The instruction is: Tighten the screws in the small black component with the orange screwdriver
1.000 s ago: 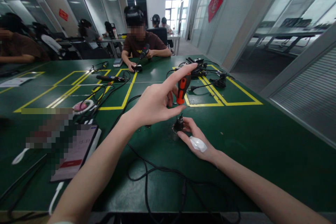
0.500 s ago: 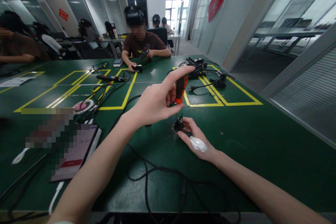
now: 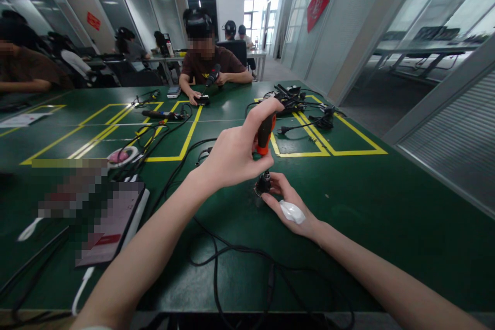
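My left hand [image 3: 240, 152] is closed round the black and orange handle of a screwdriver [image 3: 265, 134], held upright with the index finger curled over its top. The screwdriver's shaft is mostly hidden behind my fingers. Just below, a small black cylindrical part with a metal tip [image 3: 263, 183] stands on the green table [image 3: 371, 227]. My right hand [image 3: 288, 201] grips this part from the right between thumb and fingers. A white patch [image 3: 293, 212] lies on the back of that hand near the thumb. Whether the screwdriver touches the part cannot be made out.
Black cables [image 3: 240, 250] loop across the table before me. On the left lie a phone [image 3: 112, 227] and a roll of tape [image 3: 124, 156]. A heap of black cables [image 3: 288, 98] sits at the back. Opposite, a person [image 3: 212, 64] holds a power drill [image 3: 212, 76].
My left hand has come slightly down and left with the screwdriver, and its index finger has bent more over the handle. My right hand and the black part have stayed in place.
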`<state>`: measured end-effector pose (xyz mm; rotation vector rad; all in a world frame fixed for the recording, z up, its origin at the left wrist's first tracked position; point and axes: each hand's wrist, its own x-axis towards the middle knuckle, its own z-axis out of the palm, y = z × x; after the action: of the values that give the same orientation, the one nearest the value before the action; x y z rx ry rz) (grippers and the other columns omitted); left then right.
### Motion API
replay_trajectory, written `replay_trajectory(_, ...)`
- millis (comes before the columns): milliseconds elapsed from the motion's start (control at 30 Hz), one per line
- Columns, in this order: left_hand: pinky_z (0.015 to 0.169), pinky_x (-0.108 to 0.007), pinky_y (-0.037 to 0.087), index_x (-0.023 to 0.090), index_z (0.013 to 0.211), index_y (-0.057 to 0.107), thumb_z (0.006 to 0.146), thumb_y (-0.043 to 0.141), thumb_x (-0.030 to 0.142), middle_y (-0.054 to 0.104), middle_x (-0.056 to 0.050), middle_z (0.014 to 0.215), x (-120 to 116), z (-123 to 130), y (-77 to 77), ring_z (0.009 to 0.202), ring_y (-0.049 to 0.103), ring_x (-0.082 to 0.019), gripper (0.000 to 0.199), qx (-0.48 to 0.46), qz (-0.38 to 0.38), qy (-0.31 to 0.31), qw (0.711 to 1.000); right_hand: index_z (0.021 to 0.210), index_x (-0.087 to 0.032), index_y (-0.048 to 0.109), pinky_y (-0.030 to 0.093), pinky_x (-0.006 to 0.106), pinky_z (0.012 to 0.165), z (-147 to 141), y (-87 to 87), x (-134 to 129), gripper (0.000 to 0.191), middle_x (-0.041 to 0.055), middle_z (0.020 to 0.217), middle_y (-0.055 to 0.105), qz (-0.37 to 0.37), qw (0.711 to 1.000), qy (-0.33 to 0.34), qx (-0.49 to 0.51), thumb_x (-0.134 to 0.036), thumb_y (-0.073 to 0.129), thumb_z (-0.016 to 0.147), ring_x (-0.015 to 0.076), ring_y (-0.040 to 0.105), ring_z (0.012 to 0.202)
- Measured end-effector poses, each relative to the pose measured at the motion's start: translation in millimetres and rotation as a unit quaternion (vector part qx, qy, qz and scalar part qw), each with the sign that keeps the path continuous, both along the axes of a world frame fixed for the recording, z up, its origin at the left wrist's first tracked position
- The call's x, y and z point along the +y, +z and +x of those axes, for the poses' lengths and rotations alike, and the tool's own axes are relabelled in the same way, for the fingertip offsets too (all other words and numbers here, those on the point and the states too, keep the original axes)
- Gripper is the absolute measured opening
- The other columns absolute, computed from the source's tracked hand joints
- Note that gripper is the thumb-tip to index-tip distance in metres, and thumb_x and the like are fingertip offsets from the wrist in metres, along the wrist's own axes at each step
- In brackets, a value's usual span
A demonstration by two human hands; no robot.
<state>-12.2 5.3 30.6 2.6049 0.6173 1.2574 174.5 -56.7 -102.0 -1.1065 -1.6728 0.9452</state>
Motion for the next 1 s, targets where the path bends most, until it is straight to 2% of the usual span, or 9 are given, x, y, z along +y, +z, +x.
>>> replay_trajectory(67,0.054,-0.020,0.037,0.023,0.142,0.035,0.083,0.058,0.011,0.060,-0.002,0.108,1,2,-3.1,0.056,0.045,-0.002,0.065,-0.014,0.023,0.017,0.999,0.126,-0.026,0.052,0.061,0.052,0.097,0,0.1,0,0.038,0.0122,0.117,0.073,-0.007,1.000,-0.003,-0.002,-0.041,0.064,0.094,0.0302,0.074,0.106)
replay_trajectory(233,0.055,-0.021,0.037,0.023,0.144,0.033,0.085,0.055,0.010,0.063,-0.001,0.104,3,5,-9.3,0.054,0.047,-0.003,0.064,-0.028,0.048,0.045,0.997,0.127,-0.026,0.052,0.061,0.051,0.097,0,-1.4,0,0.038,0.0119,0.116,0.073,-0.005,1.000,-0.002,0.000,-0.041,0.065,0.094,0.0296,0.074,0.106)
replay_trajectory(567,0.056,-0.024,0.041,0.027,0.144,0.030,0.080,0.049,0.006,0.058,-0.007,0.141,4,11,-19.4,0.059,0.055,-0.004,0.070,-0.060,0.086,0.032,0.994,0.127,-0.026,0.053,0.061,0.050,0.097,-1,-2.9,1,0.037,0.0101,0.115,0.074,0.000,1.000,-0.008,0.003,-0.037,0.066,0.094,0.0282,0.074,0.104)
replay_trajectory(767,0.059,-0.024,0.044,0.027,0.145,0.030,0.079,0.049,0.006,0.058,-0.009,0.143,5,12,-20.8,0.063,0.060,-0.006,0.072,-0.064,0.094,0.034,0.993,0.127,-0.026,0.053,0.060,0.051,0.098,-1,-2.2,0,0.037,0.0112,0.117,0.073,0.005,1.000,-0.013,-0.001,-0.038,0.065,0.094,0.0290,0.073,0.107)
replay_trajectory(1000,0.058,-0.024,0.043,0.027,0.146,0.028,0.078,0.048,0.005,0.055,-0.009,0.146,8,13,-22.8,0.065,0.060,-0.006,0.074,-0.070,0.088,0.028,0.993,0.127,-0.026,0.053,0.059,0.051,0.098,-1,-3.1,1,0.037,0.0105,0.116,0.073,0.003,1.000,-0.008,0.004,-0.040,0.065,0.095,0.0290,0.073,0.108)
